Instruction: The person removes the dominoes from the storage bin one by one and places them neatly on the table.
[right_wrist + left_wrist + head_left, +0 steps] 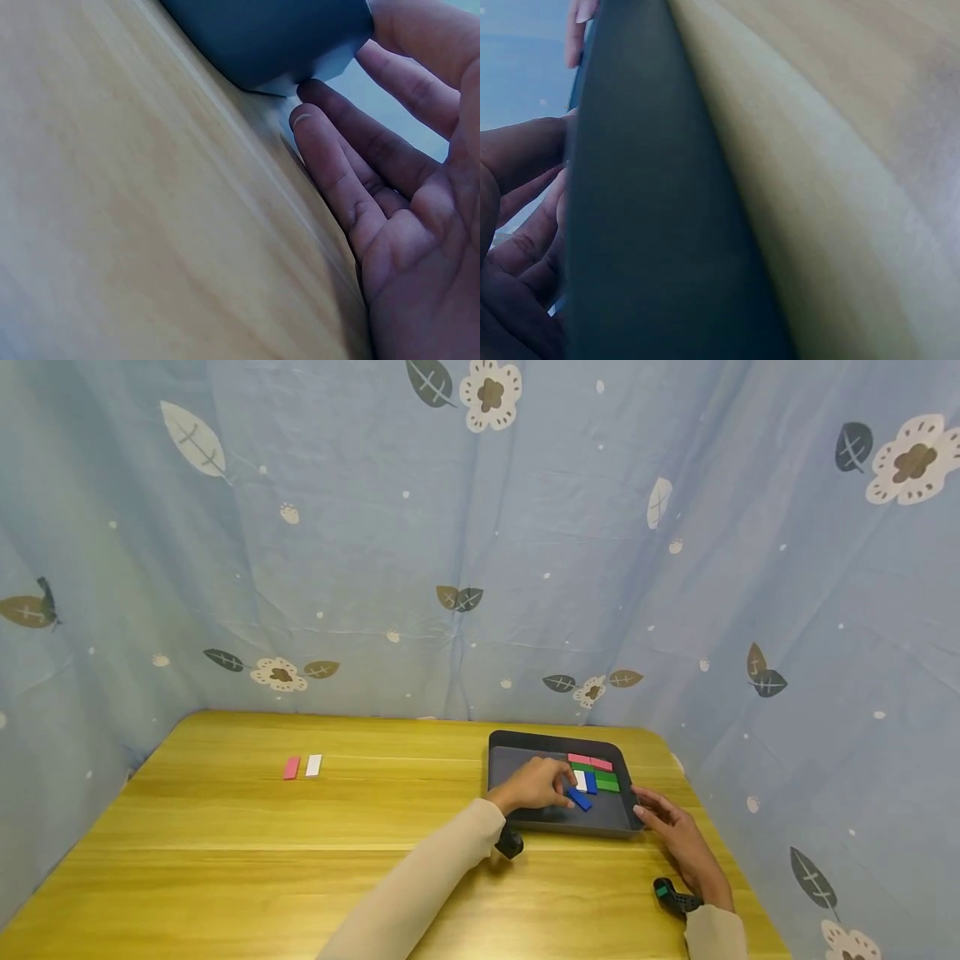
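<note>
My left hand (534, 783) reaches over the front left of a dark grey tray (555, 742). Its thumb and fingers pinch one end of a blue block (580, 799), which lies slantwise inside. Just behind that block, small flat blocks sit close together: a white one (580, 780), another blue one, green ones (607, 785) and two pink ones (602, 764). At the tray's right front corner, my right hand (678, 835) touches the outer wall with nearly straight fingers. In the left wrist view the tray's wall (652, 187) hides the left fingertips.
On the left of the wooden table (225, 827) lie a pink block (292, 767) and a white block (313, 765), side by side. A blue patterned curtain (360, 568) hangs behind and at both sides of the table.
</note>
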The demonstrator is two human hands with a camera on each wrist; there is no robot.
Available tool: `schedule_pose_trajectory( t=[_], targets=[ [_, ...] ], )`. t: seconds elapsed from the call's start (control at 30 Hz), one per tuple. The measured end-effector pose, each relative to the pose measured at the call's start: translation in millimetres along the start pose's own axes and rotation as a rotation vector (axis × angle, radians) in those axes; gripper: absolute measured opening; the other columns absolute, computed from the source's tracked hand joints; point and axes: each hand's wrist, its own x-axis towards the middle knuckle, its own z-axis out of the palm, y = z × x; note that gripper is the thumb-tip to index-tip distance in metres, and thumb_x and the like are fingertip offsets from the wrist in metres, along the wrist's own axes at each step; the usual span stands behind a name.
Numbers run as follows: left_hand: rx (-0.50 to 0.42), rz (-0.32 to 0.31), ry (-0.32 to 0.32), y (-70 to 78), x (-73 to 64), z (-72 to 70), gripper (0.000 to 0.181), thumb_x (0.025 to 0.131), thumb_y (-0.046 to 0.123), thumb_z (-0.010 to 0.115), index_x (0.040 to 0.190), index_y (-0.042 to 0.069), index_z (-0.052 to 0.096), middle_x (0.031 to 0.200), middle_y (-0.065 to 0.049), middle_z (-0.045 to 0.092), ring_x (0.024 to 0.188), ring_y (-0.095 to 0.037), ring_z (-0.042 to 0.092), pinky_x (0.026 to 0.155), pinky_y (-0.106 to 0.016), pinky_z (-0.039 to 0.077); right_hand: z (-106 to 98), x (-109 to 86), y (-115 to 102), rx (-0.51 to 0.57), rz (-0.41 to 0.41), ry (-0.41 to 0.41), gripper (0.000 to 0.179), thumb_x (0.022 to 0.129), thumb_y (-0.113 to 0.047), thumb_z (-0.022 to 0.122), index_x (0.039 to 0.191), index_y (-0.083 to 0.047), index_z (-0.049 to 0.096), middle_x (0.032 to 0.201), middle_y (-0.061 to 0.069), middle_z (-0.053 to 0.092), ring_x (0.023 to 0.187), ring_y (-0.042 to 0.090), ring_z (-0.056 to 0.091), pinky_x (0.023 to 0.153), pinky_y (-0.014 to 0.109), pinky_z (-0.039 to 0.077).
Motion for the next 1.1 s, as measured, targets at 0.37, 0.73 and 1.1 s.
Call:
schedule_pose_trajectory(
  t=[0.37,0.73,1.1],
  targets=[
    [0.049,-0.104,0.030,-2.6,7.0,18.8,0.040,0.085,0.023,0.088,0.118,0.010,0.072,0.079,0.007,0.062,0.069,-0.006,0.056,0.068,-0.025,0.047,0.2,-2.6,-1.5,0.031,-0.007,-0.006,0.062,0.103,-0.041,0.063,0.156,-0.013,0.046,0.155,0.017,0.044,0.116,0.001,0.054,0.093,0.015,0.045],
    [0.263,-0.286,0.142,15.1,12.3,34.1,0.056,0.076,0.058,0.087,0.107,0.016,0.068,0.100,-0.001,0.064,0.096,-0.025,0.065,0.087,-0.045,0.053,1.4,-2.1,0.2,0.024,-0.015,0.014,0.061,0.102,-0.041,0.064,0.154,-0.014,0.048,0.153,0.015,0.047,0.118,0.003,0.054,0.094,0.014,0.044],
    [0.155,-0.285,0.127,1.8,20.0,29.3,0.042,0.079,0.034,0.092,0.113,0.014,0.075,0.103,-0.001,0.069,0.089,-0.020,0.066,0.078,-0.039,0.055,0.4,-2.5,-0.6,0.053,-0.009,0.008,0.061,0.102,-0.041,0.065,0.154,-0.014,0.049,0.156,0.015,0.043,0.117,-0.001,0.055,0.094,0.014,0.045]
  ],
)
